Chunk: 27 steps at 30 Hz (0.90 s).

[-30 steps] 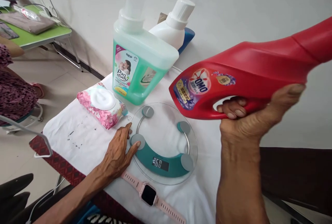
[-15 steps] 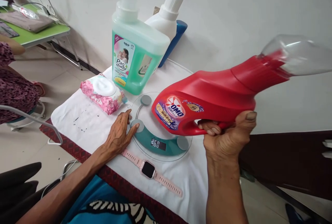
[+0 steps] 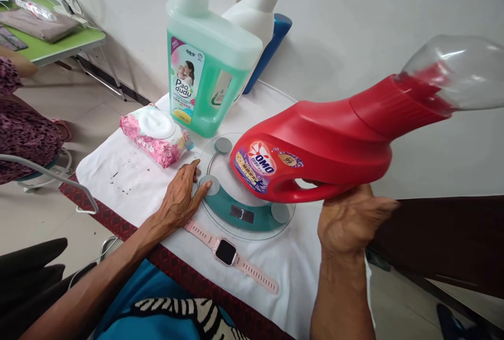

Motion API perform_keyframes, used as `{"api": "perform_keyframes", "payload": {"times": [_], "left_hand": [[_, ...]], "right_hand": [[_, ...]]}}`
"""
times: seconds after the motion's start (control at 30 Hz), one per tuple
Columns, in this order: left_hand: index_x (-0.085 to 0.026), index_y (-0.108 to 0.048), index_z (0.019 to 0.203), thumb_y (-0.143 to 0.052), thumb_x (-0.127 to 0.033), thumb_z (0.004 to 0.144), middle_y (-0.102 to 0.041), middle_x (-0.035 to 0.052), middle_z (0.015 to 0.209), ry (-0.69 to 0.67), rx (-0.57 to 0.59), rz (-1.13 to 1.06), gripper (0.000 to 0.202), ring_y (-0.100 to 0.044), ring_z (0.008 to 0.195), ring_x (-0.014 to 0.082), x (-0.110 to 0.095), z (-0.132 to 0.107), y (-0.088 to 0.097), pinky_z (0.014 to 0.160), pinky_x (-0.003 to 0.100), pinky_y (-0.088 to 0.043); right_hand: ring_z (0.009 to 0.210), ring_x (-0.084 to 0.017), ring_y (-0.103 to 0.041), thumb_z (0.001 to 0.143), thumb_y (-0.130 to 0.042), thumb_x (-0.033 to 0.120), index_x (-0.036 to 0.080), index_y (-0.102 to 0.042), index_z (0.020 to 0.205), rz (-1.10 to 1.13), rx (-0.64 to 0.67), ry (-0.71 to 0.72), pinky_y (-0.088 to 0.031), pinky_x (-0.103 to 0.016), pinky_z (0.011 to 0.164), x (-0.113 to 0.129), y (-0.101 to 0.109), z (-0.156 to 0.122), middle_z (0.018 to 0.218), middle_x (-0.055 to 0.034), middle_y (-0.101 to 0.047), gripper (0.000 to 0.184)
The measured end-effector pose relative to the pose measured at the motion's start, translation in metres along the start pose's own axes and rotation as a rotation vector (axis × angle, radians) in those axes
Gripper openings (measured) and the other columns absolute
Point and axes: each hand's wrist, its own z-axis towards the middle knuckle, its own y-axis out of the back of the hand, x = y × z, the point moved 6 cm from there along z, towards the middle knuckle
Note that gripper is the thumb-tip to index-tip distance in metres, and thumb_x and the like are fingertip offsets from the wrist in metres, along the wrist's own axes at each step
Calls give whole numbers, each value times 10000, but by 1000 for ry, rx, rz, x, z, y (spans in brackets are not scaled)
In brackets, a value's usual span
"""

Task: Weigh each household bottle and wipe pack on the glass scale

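Note:
My right hand (image 3: pixel 354 219) is under a red laundry detergent bottle (image 3: pixel 315 146) with a clear cap. Its fingers are hidden behind the bottle and its thumb points out to the right. The bottle leans far over, cap end up to the right, base above a round glass scale (image 3: pixel 220 211); whether it touches the glass I cannot tell. On the scale's left edge lies my left hand (image 3: pixel 179 193), fingers stretched, thumb on a grey pad. A pink smartwatch (image 3: pixel 226 252) lies just in front of the scale. Left of the scale is a pink wipes pack (image 3: pixel 155 135).
A green liquid bottle (image 3: pixel 205 72), a white bottle (image 3: pixel 254 14) and a blue object (image 3: pixel 270 51) stand by the wall. White cloth (image 3: pixel 106 167) covers the table. A green side table (image 3: pixel 59 49) and part of a seated person (image 3: pixel 27 125) are at the left.
My right hand's fingers have slipped out of view from the bottle's handle, and the bottle has shifted slightly right. The scale's display reading has changed. My left hand stays on the scale.

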Motion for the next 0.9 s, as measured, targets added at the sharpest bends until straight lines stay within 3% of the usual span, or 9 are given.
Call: {"api": "perform_keyframes", "payload": {"times": [0.1, 0.23, 0.37, 0.57, 0.9], "left_hand": [[-116, -466, 1487, -531, -401, 1093, -664, 102, 1096, 1, 23, 0, 490, -644, 929, 204, -1, 0, 0, 812, 379, -587], [-117, -455, 1498, -536, -418, 1090, -667, 103, 1106, 5, 46, 8, 513, -640, 931, 203, -1, 1, 0, 825, 388, -592], [-143, -463, 1497, -549, -434, 1083, -671, 96, 1120, -4, 53, 37, 513, -639, 931, 199, -1, 2, 1, 853, 403, -595], [-139, -486, 1479, -533, -462, 1082, -685, 97, 1128, -9, 54, 66, 513, -643, 943, 195, -1, 5, 3, 878, 408, -592], [-134, -498, 1474, -547, -478, 1072, -675, 73, 1084, 16, 82, 22, 531, -611, 835, 148, 1, 7, 4, 777, 322, -560]], "right_hand": [[738, -216, -610, 821, -468, 942, 259, -647, 756, -73, -146, -146, -529, -368, 635, -29, 43, -14, 788, -54, -602, 709], [510, -168, -523, 800, -476, 956, 210, -616, 670, -184, -230, -303, -429, -328, 494, -69, 80, -51, 571, -27, -539, 770], [470, -138, -507, 814, -541, 917, 196, -620, 673, -183, -210, -357, -388, -288, 482, -87, 77, -74, 516, -2, -526, 739], [454, -128, -492, 821, -530, 931, 192, -632, 667, -200, -190, -370, -360, -267, 450, -87, 70, -71, 505, -10, -546, 761], [460, -131, -511, 870, -569, 851, 190, -629, 666, -197, -216, -328, -374, -259, 443, -84, 71, -74, 494, -1, -522, 694]]}}
